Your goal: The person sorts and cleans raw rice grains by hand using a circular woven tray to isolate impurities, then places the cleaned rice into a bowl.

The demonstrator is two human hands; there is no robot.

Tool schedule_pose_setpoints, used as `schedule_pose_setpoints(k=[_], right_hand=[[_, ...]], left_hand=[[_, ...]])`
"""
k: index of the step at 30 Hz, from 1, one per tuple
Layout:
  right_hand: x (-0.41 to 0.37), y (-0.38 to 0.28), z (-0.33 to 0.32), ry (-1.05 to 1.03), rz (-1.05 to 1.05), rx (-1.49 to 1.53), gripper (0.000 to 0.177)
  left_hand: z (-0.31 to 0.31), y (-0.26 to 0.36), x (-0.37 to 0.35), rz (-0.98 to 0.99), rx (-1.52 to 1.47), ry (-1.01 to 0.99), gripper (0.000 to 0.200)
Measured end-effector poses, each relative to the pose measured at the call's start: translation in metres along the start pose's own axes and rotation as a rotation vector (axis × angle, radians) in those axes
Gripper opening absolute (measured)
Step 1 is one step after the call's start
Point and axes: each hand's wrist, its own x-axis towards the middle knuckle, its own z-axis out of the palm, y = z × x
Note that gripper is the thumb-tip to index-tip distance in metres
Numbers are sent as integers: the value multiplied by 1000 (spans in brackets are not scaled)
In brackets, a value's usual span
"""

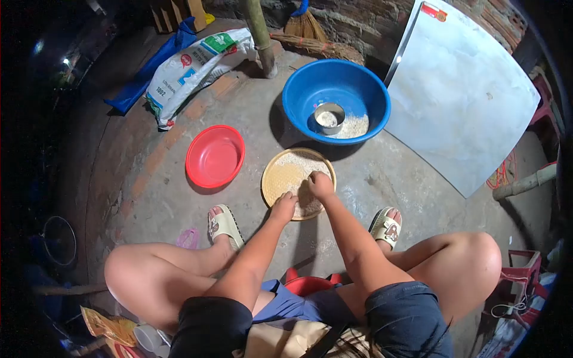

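A round woven tray [280, 173] lies on the floor between my feet, with pale grains spread along its far and right parts. My left hand [285, 207] is at the tray's near left edge, its fingers over the grains; what they hold, if anything, is too small to tell. My right hand [321, 185] is curled over the tray's right side, fingertips bent down towards the grains. Beyond the tray stands a blue basin [292, 98] with more pale grains [356, 126] and a round metal tin [329, 118] inside it.
A red basin [215, 156] stands left of the tray. Further back are a printed sack [191, 71], a bamboo post [258, 36] and a straw broom [304, 27]. A large pale board [465, 95] leans at the right. Sandalled feet flank the tray.
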Motion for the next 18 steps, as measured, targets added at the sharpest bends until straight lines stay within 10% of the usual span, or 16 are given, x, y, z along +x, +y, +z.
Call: schedule_pose_setpoints(k=[18], right_hand=[[2, 10, 33, 23, 477, 364, 23]], left_hand=[[23, -14, 2, 38, -20, 40, 19]])
